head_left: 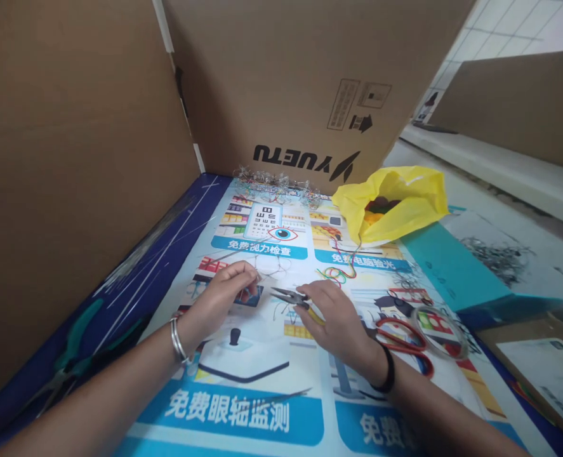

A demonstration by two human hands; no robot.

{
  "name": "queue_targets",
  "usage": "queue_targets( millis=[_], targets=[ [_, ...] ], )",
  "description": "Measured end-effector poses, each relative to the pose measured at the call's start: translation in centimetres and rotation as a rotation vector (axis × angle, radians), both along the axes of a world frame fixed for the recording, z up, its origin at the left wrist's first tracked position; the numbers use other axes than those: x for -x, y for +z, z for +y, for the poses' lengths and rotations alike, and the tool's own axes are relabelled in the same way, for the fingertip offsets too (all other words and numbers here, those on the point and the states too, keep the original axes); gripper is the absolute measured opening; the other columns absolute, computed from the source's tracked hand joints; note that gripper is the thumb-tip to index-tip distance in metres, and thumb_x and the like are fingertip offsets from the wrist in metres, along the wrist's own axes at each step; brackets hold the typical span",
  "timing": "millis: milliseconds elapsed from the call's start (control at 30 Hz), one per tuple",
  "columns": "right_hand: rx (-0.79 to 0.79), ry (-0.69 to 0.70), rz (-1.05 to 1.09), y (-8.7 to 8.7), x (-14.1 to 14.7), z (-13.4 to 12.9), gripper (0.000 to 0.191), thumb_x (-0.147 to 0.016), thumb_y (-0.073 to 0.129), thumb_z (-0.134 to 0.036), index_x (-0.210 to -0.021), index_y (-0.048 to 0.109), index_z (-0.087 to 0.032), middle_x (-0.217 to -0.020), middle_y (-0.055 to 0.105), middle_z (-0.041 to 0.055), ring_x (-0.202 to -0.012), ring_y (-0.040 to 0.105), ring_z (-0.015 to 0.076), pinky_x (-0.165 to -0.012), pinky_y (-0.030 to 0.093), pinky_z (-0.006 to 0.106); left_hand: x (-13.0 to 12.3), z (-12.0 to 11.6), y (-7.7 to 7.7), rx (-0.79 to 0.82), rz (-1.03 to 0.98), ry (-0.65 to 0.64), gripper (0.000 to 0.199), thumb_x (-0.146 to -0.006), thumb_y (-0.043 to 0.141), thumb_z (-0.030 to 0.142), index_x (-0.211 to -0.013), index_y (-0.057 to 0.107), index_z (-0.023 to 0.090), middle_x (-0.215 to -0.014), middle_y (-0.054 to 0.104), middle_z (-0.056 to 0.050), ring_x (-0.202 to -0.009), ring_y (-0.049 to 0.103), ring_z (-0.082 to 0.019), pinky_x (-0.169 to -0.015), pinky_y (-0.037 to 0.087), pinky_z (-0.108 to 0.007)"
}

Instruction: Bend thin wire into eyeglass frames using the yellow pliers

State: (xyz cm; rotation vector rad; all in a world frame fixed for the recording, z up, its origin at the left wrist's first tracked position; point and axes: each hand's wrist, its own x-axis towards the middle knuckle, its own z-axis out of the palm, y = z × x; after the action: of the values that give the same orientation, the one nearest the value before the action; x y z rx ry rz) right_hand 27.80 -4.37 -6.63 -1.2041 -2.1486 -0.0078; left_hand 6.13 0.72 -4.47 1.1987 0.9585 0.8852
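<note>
My left hand (224, 298) is closed in a pinch over the printed sheet (304, 355), with fine, faint lines of thin wire (274, 266) at its fingertips. In my right hand (336, 314) is a pair of needle-nose pliers (288, 296) with yellow handles. Their dark jaws point left toward the left fingertips and look slightly apart, with no contact visible between the two hands. A few short dark wire ends lie or hang just below the jaws. Part of the yellow handles is hidden by my right palm.
Cardboard walls (271, 82) rise behind and at left. Tangled wire pieces (276, 184) line the back. A yellow bag (405, 197) with colored cord (341, 273) stands back right. Red-handled scissors (405, 336) and a tape roll (440, 330) lie right; green-handled pliers (79, 336) and straight wires (141, 254) left.
</note>
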Motion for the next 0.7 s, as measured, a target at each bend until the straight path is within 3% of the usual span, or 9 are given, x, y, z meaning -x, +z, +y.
queue_targets(
  millis=[100, 200, 367, 700],
  targets=[
    [-0.160, -0.045, -0.297, 0.29, -0.50, 0.28, 0.024, -0.084, 0.055, -0.027, -0.104, 0.057, -0.014, -0.090, 0.061, 0.0091, -0.085, 0.051, 0.0220, -0.076, 0.040, 0.037, 0.06, 0.04, -0.08, 0.123, -0.080, -0.013, 0.021, -0.084, 0.051, 0.033, -0.071, 0.047, 0.016, -0.080, 0.064, -0.003, -0.063, 0.060, -0.011, -0.057, 0.042, -0.023],
    [-0.267, -0.073, -0.451, 0.50, -0.55, 0.25, 0.025, -0.085, 0.055, -0.027, -0.106, 0.058, -0.014, -0.089, 0.061, 0.0083, -0.081, 0.050, 0.0220, -0.071, 0.037, 0.036, -0.11, -0.21, -0.06, 0.191, -0.083, -0.045, 0.024, -0.084, 0.051, 0.037, -0.073, 0.045, 0.017, -0.073, 0.065, -0.003, -0.059, 0.063, -0.014, -0.052, 0.044, -0.023],
    [-0.329, -0.043, -0.564, 0.42, -0.52, -0.06, 0.029, -0.083, 0.055, -0.020, -0.111, 0.056, -0.014, -0.095, 0.061, 0.0088, -0.085, 0.049, 0.0221, -0.074, 0.035, 0.037, -0.38, -0.48, -0.05, 0.217, -0.047, -0.072, 0.024, -0.084, 0.051, 0.038, -0.073, 0.046, 0.017, -0.062, 0.061, 0.001, -0.051, 0.063, -0.013, -0.046, 0.042, -0.021],
    [-0.333, -0.008, -0.587, 0.59, -0.45, -0.17, 0.025, -0.086, 0.051, -0.016, -0.110, 0.057, -0.014, -0.094, 0.060, 0.0086, -0.083, 0.049, 0.0205, -0.073, 0.034, 0.036, -0.45, -0.41, -0.41, 0.228, -0.023, -0.095, 0.022, -0.085, 0.049, 0.034, -0.073, 0.048, 0.016, -0.065, 0.064, 0.000, -0.041, 0.058, -0.009, -0.040, 0.040, -0.018]
  ],
)
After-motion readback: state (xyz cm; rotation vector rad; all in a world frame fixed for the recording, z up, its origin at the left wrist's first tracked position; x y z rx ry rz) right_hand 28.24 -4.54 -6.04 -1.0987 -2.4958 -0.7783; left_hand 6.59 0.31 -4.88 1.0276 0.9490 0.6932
